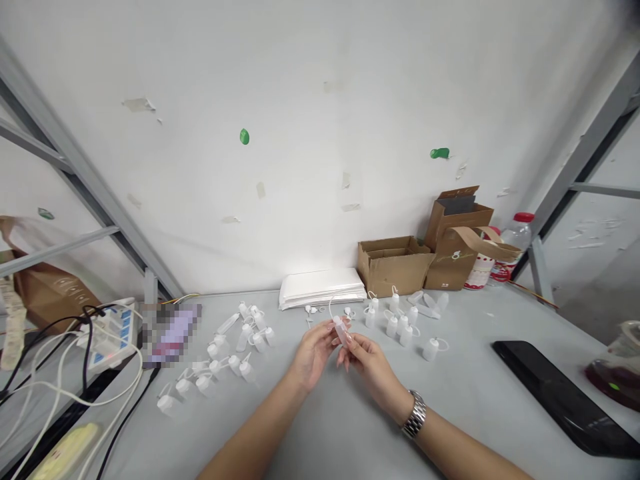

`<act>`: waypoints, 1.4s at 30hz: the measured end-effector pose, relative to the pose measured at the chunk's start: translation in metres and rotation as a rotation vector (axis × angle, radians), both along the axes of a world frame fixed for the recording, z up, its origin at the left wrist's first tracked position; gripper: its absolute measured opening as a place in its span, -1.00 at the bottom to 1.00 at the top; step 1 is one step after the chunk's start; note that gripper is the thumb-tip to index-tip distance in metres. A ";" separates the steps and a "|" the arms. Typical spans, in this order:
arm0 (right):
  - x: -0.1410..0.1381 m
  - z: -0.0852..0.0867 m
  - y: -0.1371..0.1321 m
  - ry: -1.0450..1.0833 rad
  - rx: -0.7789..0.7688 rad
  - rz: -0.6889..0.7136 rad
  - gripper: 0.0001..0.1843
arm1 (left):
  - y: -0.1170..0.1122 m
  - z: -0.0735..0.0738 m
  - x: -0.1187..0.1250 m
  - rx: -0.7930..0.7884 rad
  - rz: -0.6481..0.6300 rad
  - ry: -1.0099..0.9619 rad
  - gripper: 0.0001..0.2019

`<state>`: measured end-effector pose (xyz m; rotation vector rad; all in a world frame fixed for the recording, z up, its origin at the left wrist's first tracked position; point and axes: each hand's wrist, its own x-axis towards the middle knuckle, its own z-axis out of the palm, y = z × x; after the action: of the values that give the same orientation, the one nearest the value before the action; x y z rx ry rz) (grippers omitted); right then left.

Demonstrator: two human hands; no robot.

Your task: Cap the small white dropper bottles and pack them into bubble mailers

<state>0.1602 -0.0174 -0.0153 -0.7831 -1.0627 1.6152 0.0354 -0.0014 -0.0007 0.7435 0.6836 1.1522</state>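
On our grey worktable (465, 407), cardboard boxes (393, 265) sit back against the wall (300, 133), and small white plastic bottles (406, 336) lie grouped to either side, apparently leaving room in front of us. Our partly closed left hand (313, 353) and right hand (373, 370) both pinch one bottle (341, 330) at the fingertips, holding it up between them, seemingly to steady it.

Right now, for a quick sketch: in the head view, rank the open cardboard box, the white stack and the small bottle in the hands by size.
1. Open cardboard box and white stack: they look alike, so unranked.
2. Small bottle: smallest, though nearest the camera.
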 end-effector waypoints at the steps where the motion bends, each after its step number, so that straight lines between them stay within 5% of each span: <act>1: 0.000 0.001 -0.001 0.021 -0.013 0.010 -0.64 | 0.000 0.000 0.000 -0.012 0.000 -0.005 -0.76; 8: 0.000 0.006 -0.003 0.183 -0.064 0.098 -0.67 | 0.001 0.001 -0.002 -0.047 -0.029 -0.026 -0.76; 20: -0.001 0.001 -0.001 -0.014 -0.048 0.030 -0.60 | 0.009 -0.005 -0.007 0.090 0.050 0.192 -0.78; 24: 0.004 0.004 0.004 -0.019 -0.068 -0.090 -0.59 | 0.023 -0.006 -0.022 0.122 0.222 0.507 -0.66; 28: 0.008 0.004 0.007 0.000 -0.077 -0.162 -0.62 | 0.028 -0.015 -0.033 0.287 0.457 1.104 -0.71; 31: 0.009 0.004 0.007 0.004 -0.076 -0.153 -0.64 | 0.025 -0.022 -0.032 0.435 0.487 1.428 -0.75; 42: 0.006 0.006 0.004 -0.019 -0.076 -0.142 -0.60 | 0.047 -0.039 -0.030 0.593 0.493 1.831 -0.69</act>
<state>0.1660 -0.0133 -0.0093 -0.9064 -0.9419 1.5370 0.0058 0.0458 -0.0399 2.2611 2.1407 0.8110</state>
